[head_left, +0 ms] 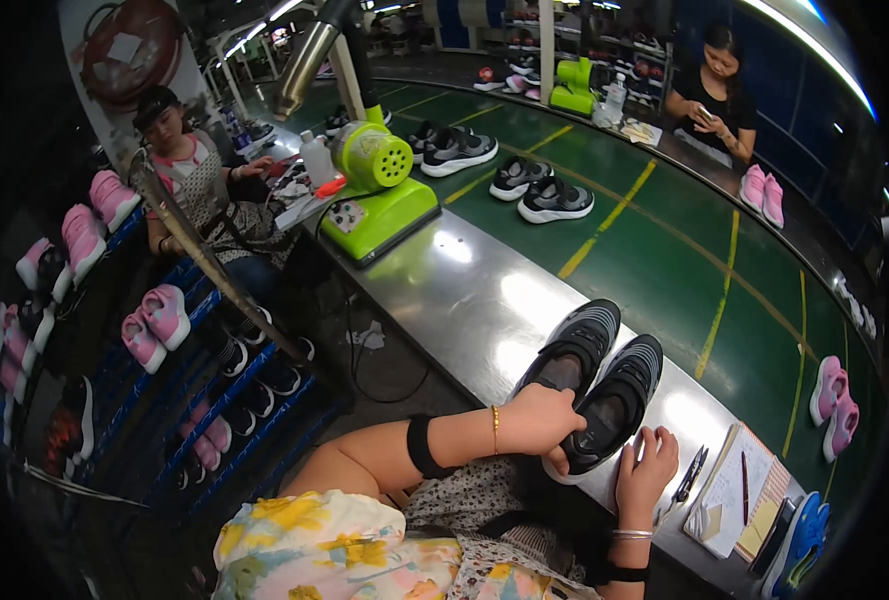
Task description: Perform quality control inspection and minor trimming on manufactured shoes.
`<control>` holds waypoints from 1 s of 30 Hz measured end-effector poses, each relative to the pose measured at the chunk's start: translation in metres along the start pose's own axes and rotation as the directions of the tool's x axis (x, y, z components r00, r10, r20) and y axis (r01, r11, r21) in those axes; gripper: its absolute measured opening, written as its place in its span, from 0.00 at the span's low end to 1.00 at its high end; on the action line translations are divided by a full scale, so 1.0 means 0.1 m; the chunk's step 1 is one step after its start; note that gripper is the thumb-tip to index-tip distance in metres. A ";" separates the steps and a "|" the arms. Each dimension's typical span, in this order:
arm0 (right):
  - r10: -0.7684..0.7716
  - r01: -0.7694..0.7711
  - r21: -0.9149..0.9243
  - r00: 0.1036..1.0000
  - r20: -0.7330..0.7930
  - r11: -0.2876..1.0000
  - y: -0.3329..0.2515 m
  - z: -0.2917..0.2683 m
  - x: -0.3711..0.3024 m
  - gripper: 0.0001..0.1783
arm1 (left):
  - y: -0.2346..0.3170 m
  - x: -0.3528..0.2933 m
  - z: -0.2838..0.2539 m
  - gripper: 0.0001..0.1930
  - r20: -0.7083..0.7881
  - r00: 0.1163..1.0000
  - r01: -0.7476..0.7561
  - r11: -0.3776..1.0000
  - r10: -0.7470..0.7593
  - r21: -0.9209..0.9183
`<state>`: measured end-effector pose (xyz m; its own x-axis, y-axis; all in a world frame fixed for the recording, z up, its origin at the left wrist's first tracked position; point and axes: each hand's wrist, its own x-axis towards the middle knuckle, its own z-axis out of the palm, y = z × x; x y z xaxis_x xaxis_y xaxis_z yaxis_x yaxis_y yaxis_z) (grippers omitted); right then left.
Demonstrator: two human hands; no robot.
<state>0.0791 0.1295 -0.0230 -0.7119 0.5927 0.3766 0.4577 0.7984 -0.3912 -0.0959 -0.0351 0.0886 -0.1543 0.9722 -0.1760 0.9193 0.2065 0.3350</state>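
A pair of black and grey sneakers lies side by side on the metal table, toes pointing away from me. My left hand (539,418) is closed at the heel of the right sneaker (619,400), with the thumb low on its back. That hand partly covers the heel of the left sneaker (582,340). Just right of the heels, my right hand (647,468) lies on the table, fingers slightly apart and nothing held. Beside it are black-handled scissors (691,474).
An open notebook (729,490) with a pen and a blue shoe (802,545) lie at the right. A green machine (379,215) stands at the table's far left end. The green conveyor belt (654,260) carries more shoes. Two people sit nearby. Shoe racks (179,400) stand left.
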 end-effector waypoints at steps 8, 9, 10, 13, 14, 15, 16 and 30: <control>0.085 -0.065 -0.145 0.987 0.137 0.987 -0.04 0.05 0.06 0.27 | -0.05 -0.66 -0.48 0.37 -0.107 0.985 0.116 0.974 -0.139 -0.194; 0.073 -0.050 -0.163 0.987 0.141 0.985 -0.04 0.05 0.06 0.27 | -0.12 -0.79 -0.48 0.38 -0.203 0.969 0.091 0.968 -0.140 -0.233; 0.099 -0.065 -0.198 0.981 0.164 0.978 -0.03 0.03 0.07 0.28 | -0.13 -0.92 -0.58 0.39 -0.176 0.966 0.128 0.942 -0.190 -0.311; 0.084 -0.050 -0.172 0.978 0.192 0.984 -0.06 0.01 0.09 0.29 | -0.15 -1.40 -0.81 0.43 -0.231 0.908 0.203 0.850 -0.349 -0.485; 0.068 -0.036 -0.165 0.979 0.195 0.986 -0.07 0.00 0.10 0.29 | -0.14 -1.58 -0.85 0.43 -0.211 0.879 0.259 0.799 -0.428 -0.542; 0.092 -0.056 -0.172 0.974 0.209 0.983 -0.10 -0.02 0.10 0.29 | -0.12 -1.76 -0.89 0.44 -0.214 0.844 0.319 0.781 -0.492 -0.537; 0.120 -0.079 -0.184 0.968 0.223 0.980 -0.11 -0.02 0.10 0.29 | -0.08 -1.94 -0.95 0.44 -0.184 0.808 0.401 0.752 -0.559 -0.523; -0.127 0.184 -0.250 0.966 0.227 0.951 0.01 -0.07 0.16 0.30 | 0.03 -3.31 -0.55 0.36 -0.304 0.024 0.786 0.206 -0.952 -0.583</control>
<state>0.0718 0.1403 -0.0119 -0.8665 0.4468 0.2227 0.4373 0.8945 -0.0932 -0.0616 -0.3505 0.1987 -0.9893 -0.1395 -0.0415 -0.1426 0.8708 0.4704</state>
